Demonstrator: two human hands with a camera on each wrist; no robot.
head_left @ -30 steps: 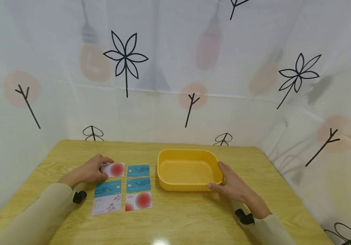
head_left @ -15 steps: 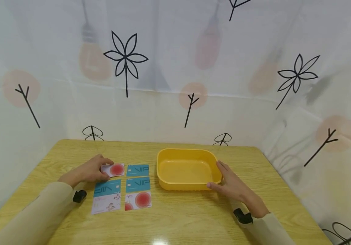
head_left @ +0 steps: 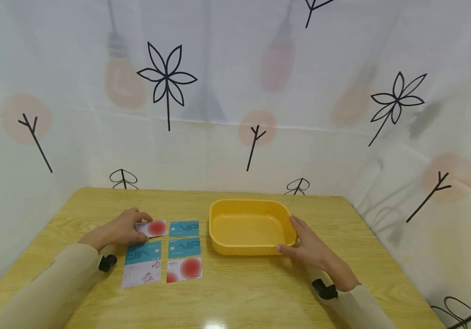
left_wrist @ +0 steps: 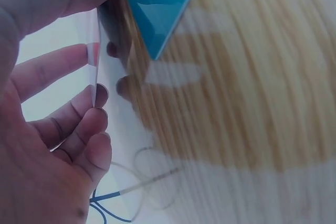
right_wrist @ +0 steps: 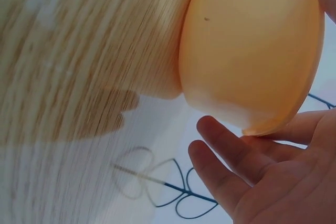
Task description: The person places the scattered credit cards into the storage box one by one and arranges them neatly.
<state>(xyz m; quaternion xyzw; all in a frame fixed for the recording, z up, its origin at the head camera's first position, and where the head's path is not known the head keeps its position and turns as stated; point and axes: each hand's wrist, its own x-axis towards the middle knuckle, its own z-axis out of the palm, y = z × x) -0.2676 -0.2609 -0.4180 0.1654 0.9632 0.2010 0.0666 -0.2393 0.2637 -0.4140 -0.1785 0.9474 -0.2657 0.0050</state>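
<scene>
My left hand (head_left: 127, 226) pinches a white card with a red circle (head_left: 157, 227) at the back of the left column of cards. In the left wrist view this card (left_wrist: 97, 72) stands edge-on between thumb and fingers. Just in front lie a teal VIP card (head_left: 146, 252) and a white card with a pink flower print (head_left: 141, 274). My right hand (head_left: 315, 246) holds the right front corner of a yellow plastic basin (head_left: 251, 251), thumb at the front rim and fingers along the right end. In the right wrist view two fingers (right_wrist: 220, 166) extend clear of the basin wall.
Between the left column and the basin lie two teal VIP cards (head_left: 184, 228) and a white card with red circles (head_left: 190, 268). All rest on a wood-grain table (head_left: 251, 292). A printed white cloth (head_left: 219, 151) hangs around its back and sides.
</scene>
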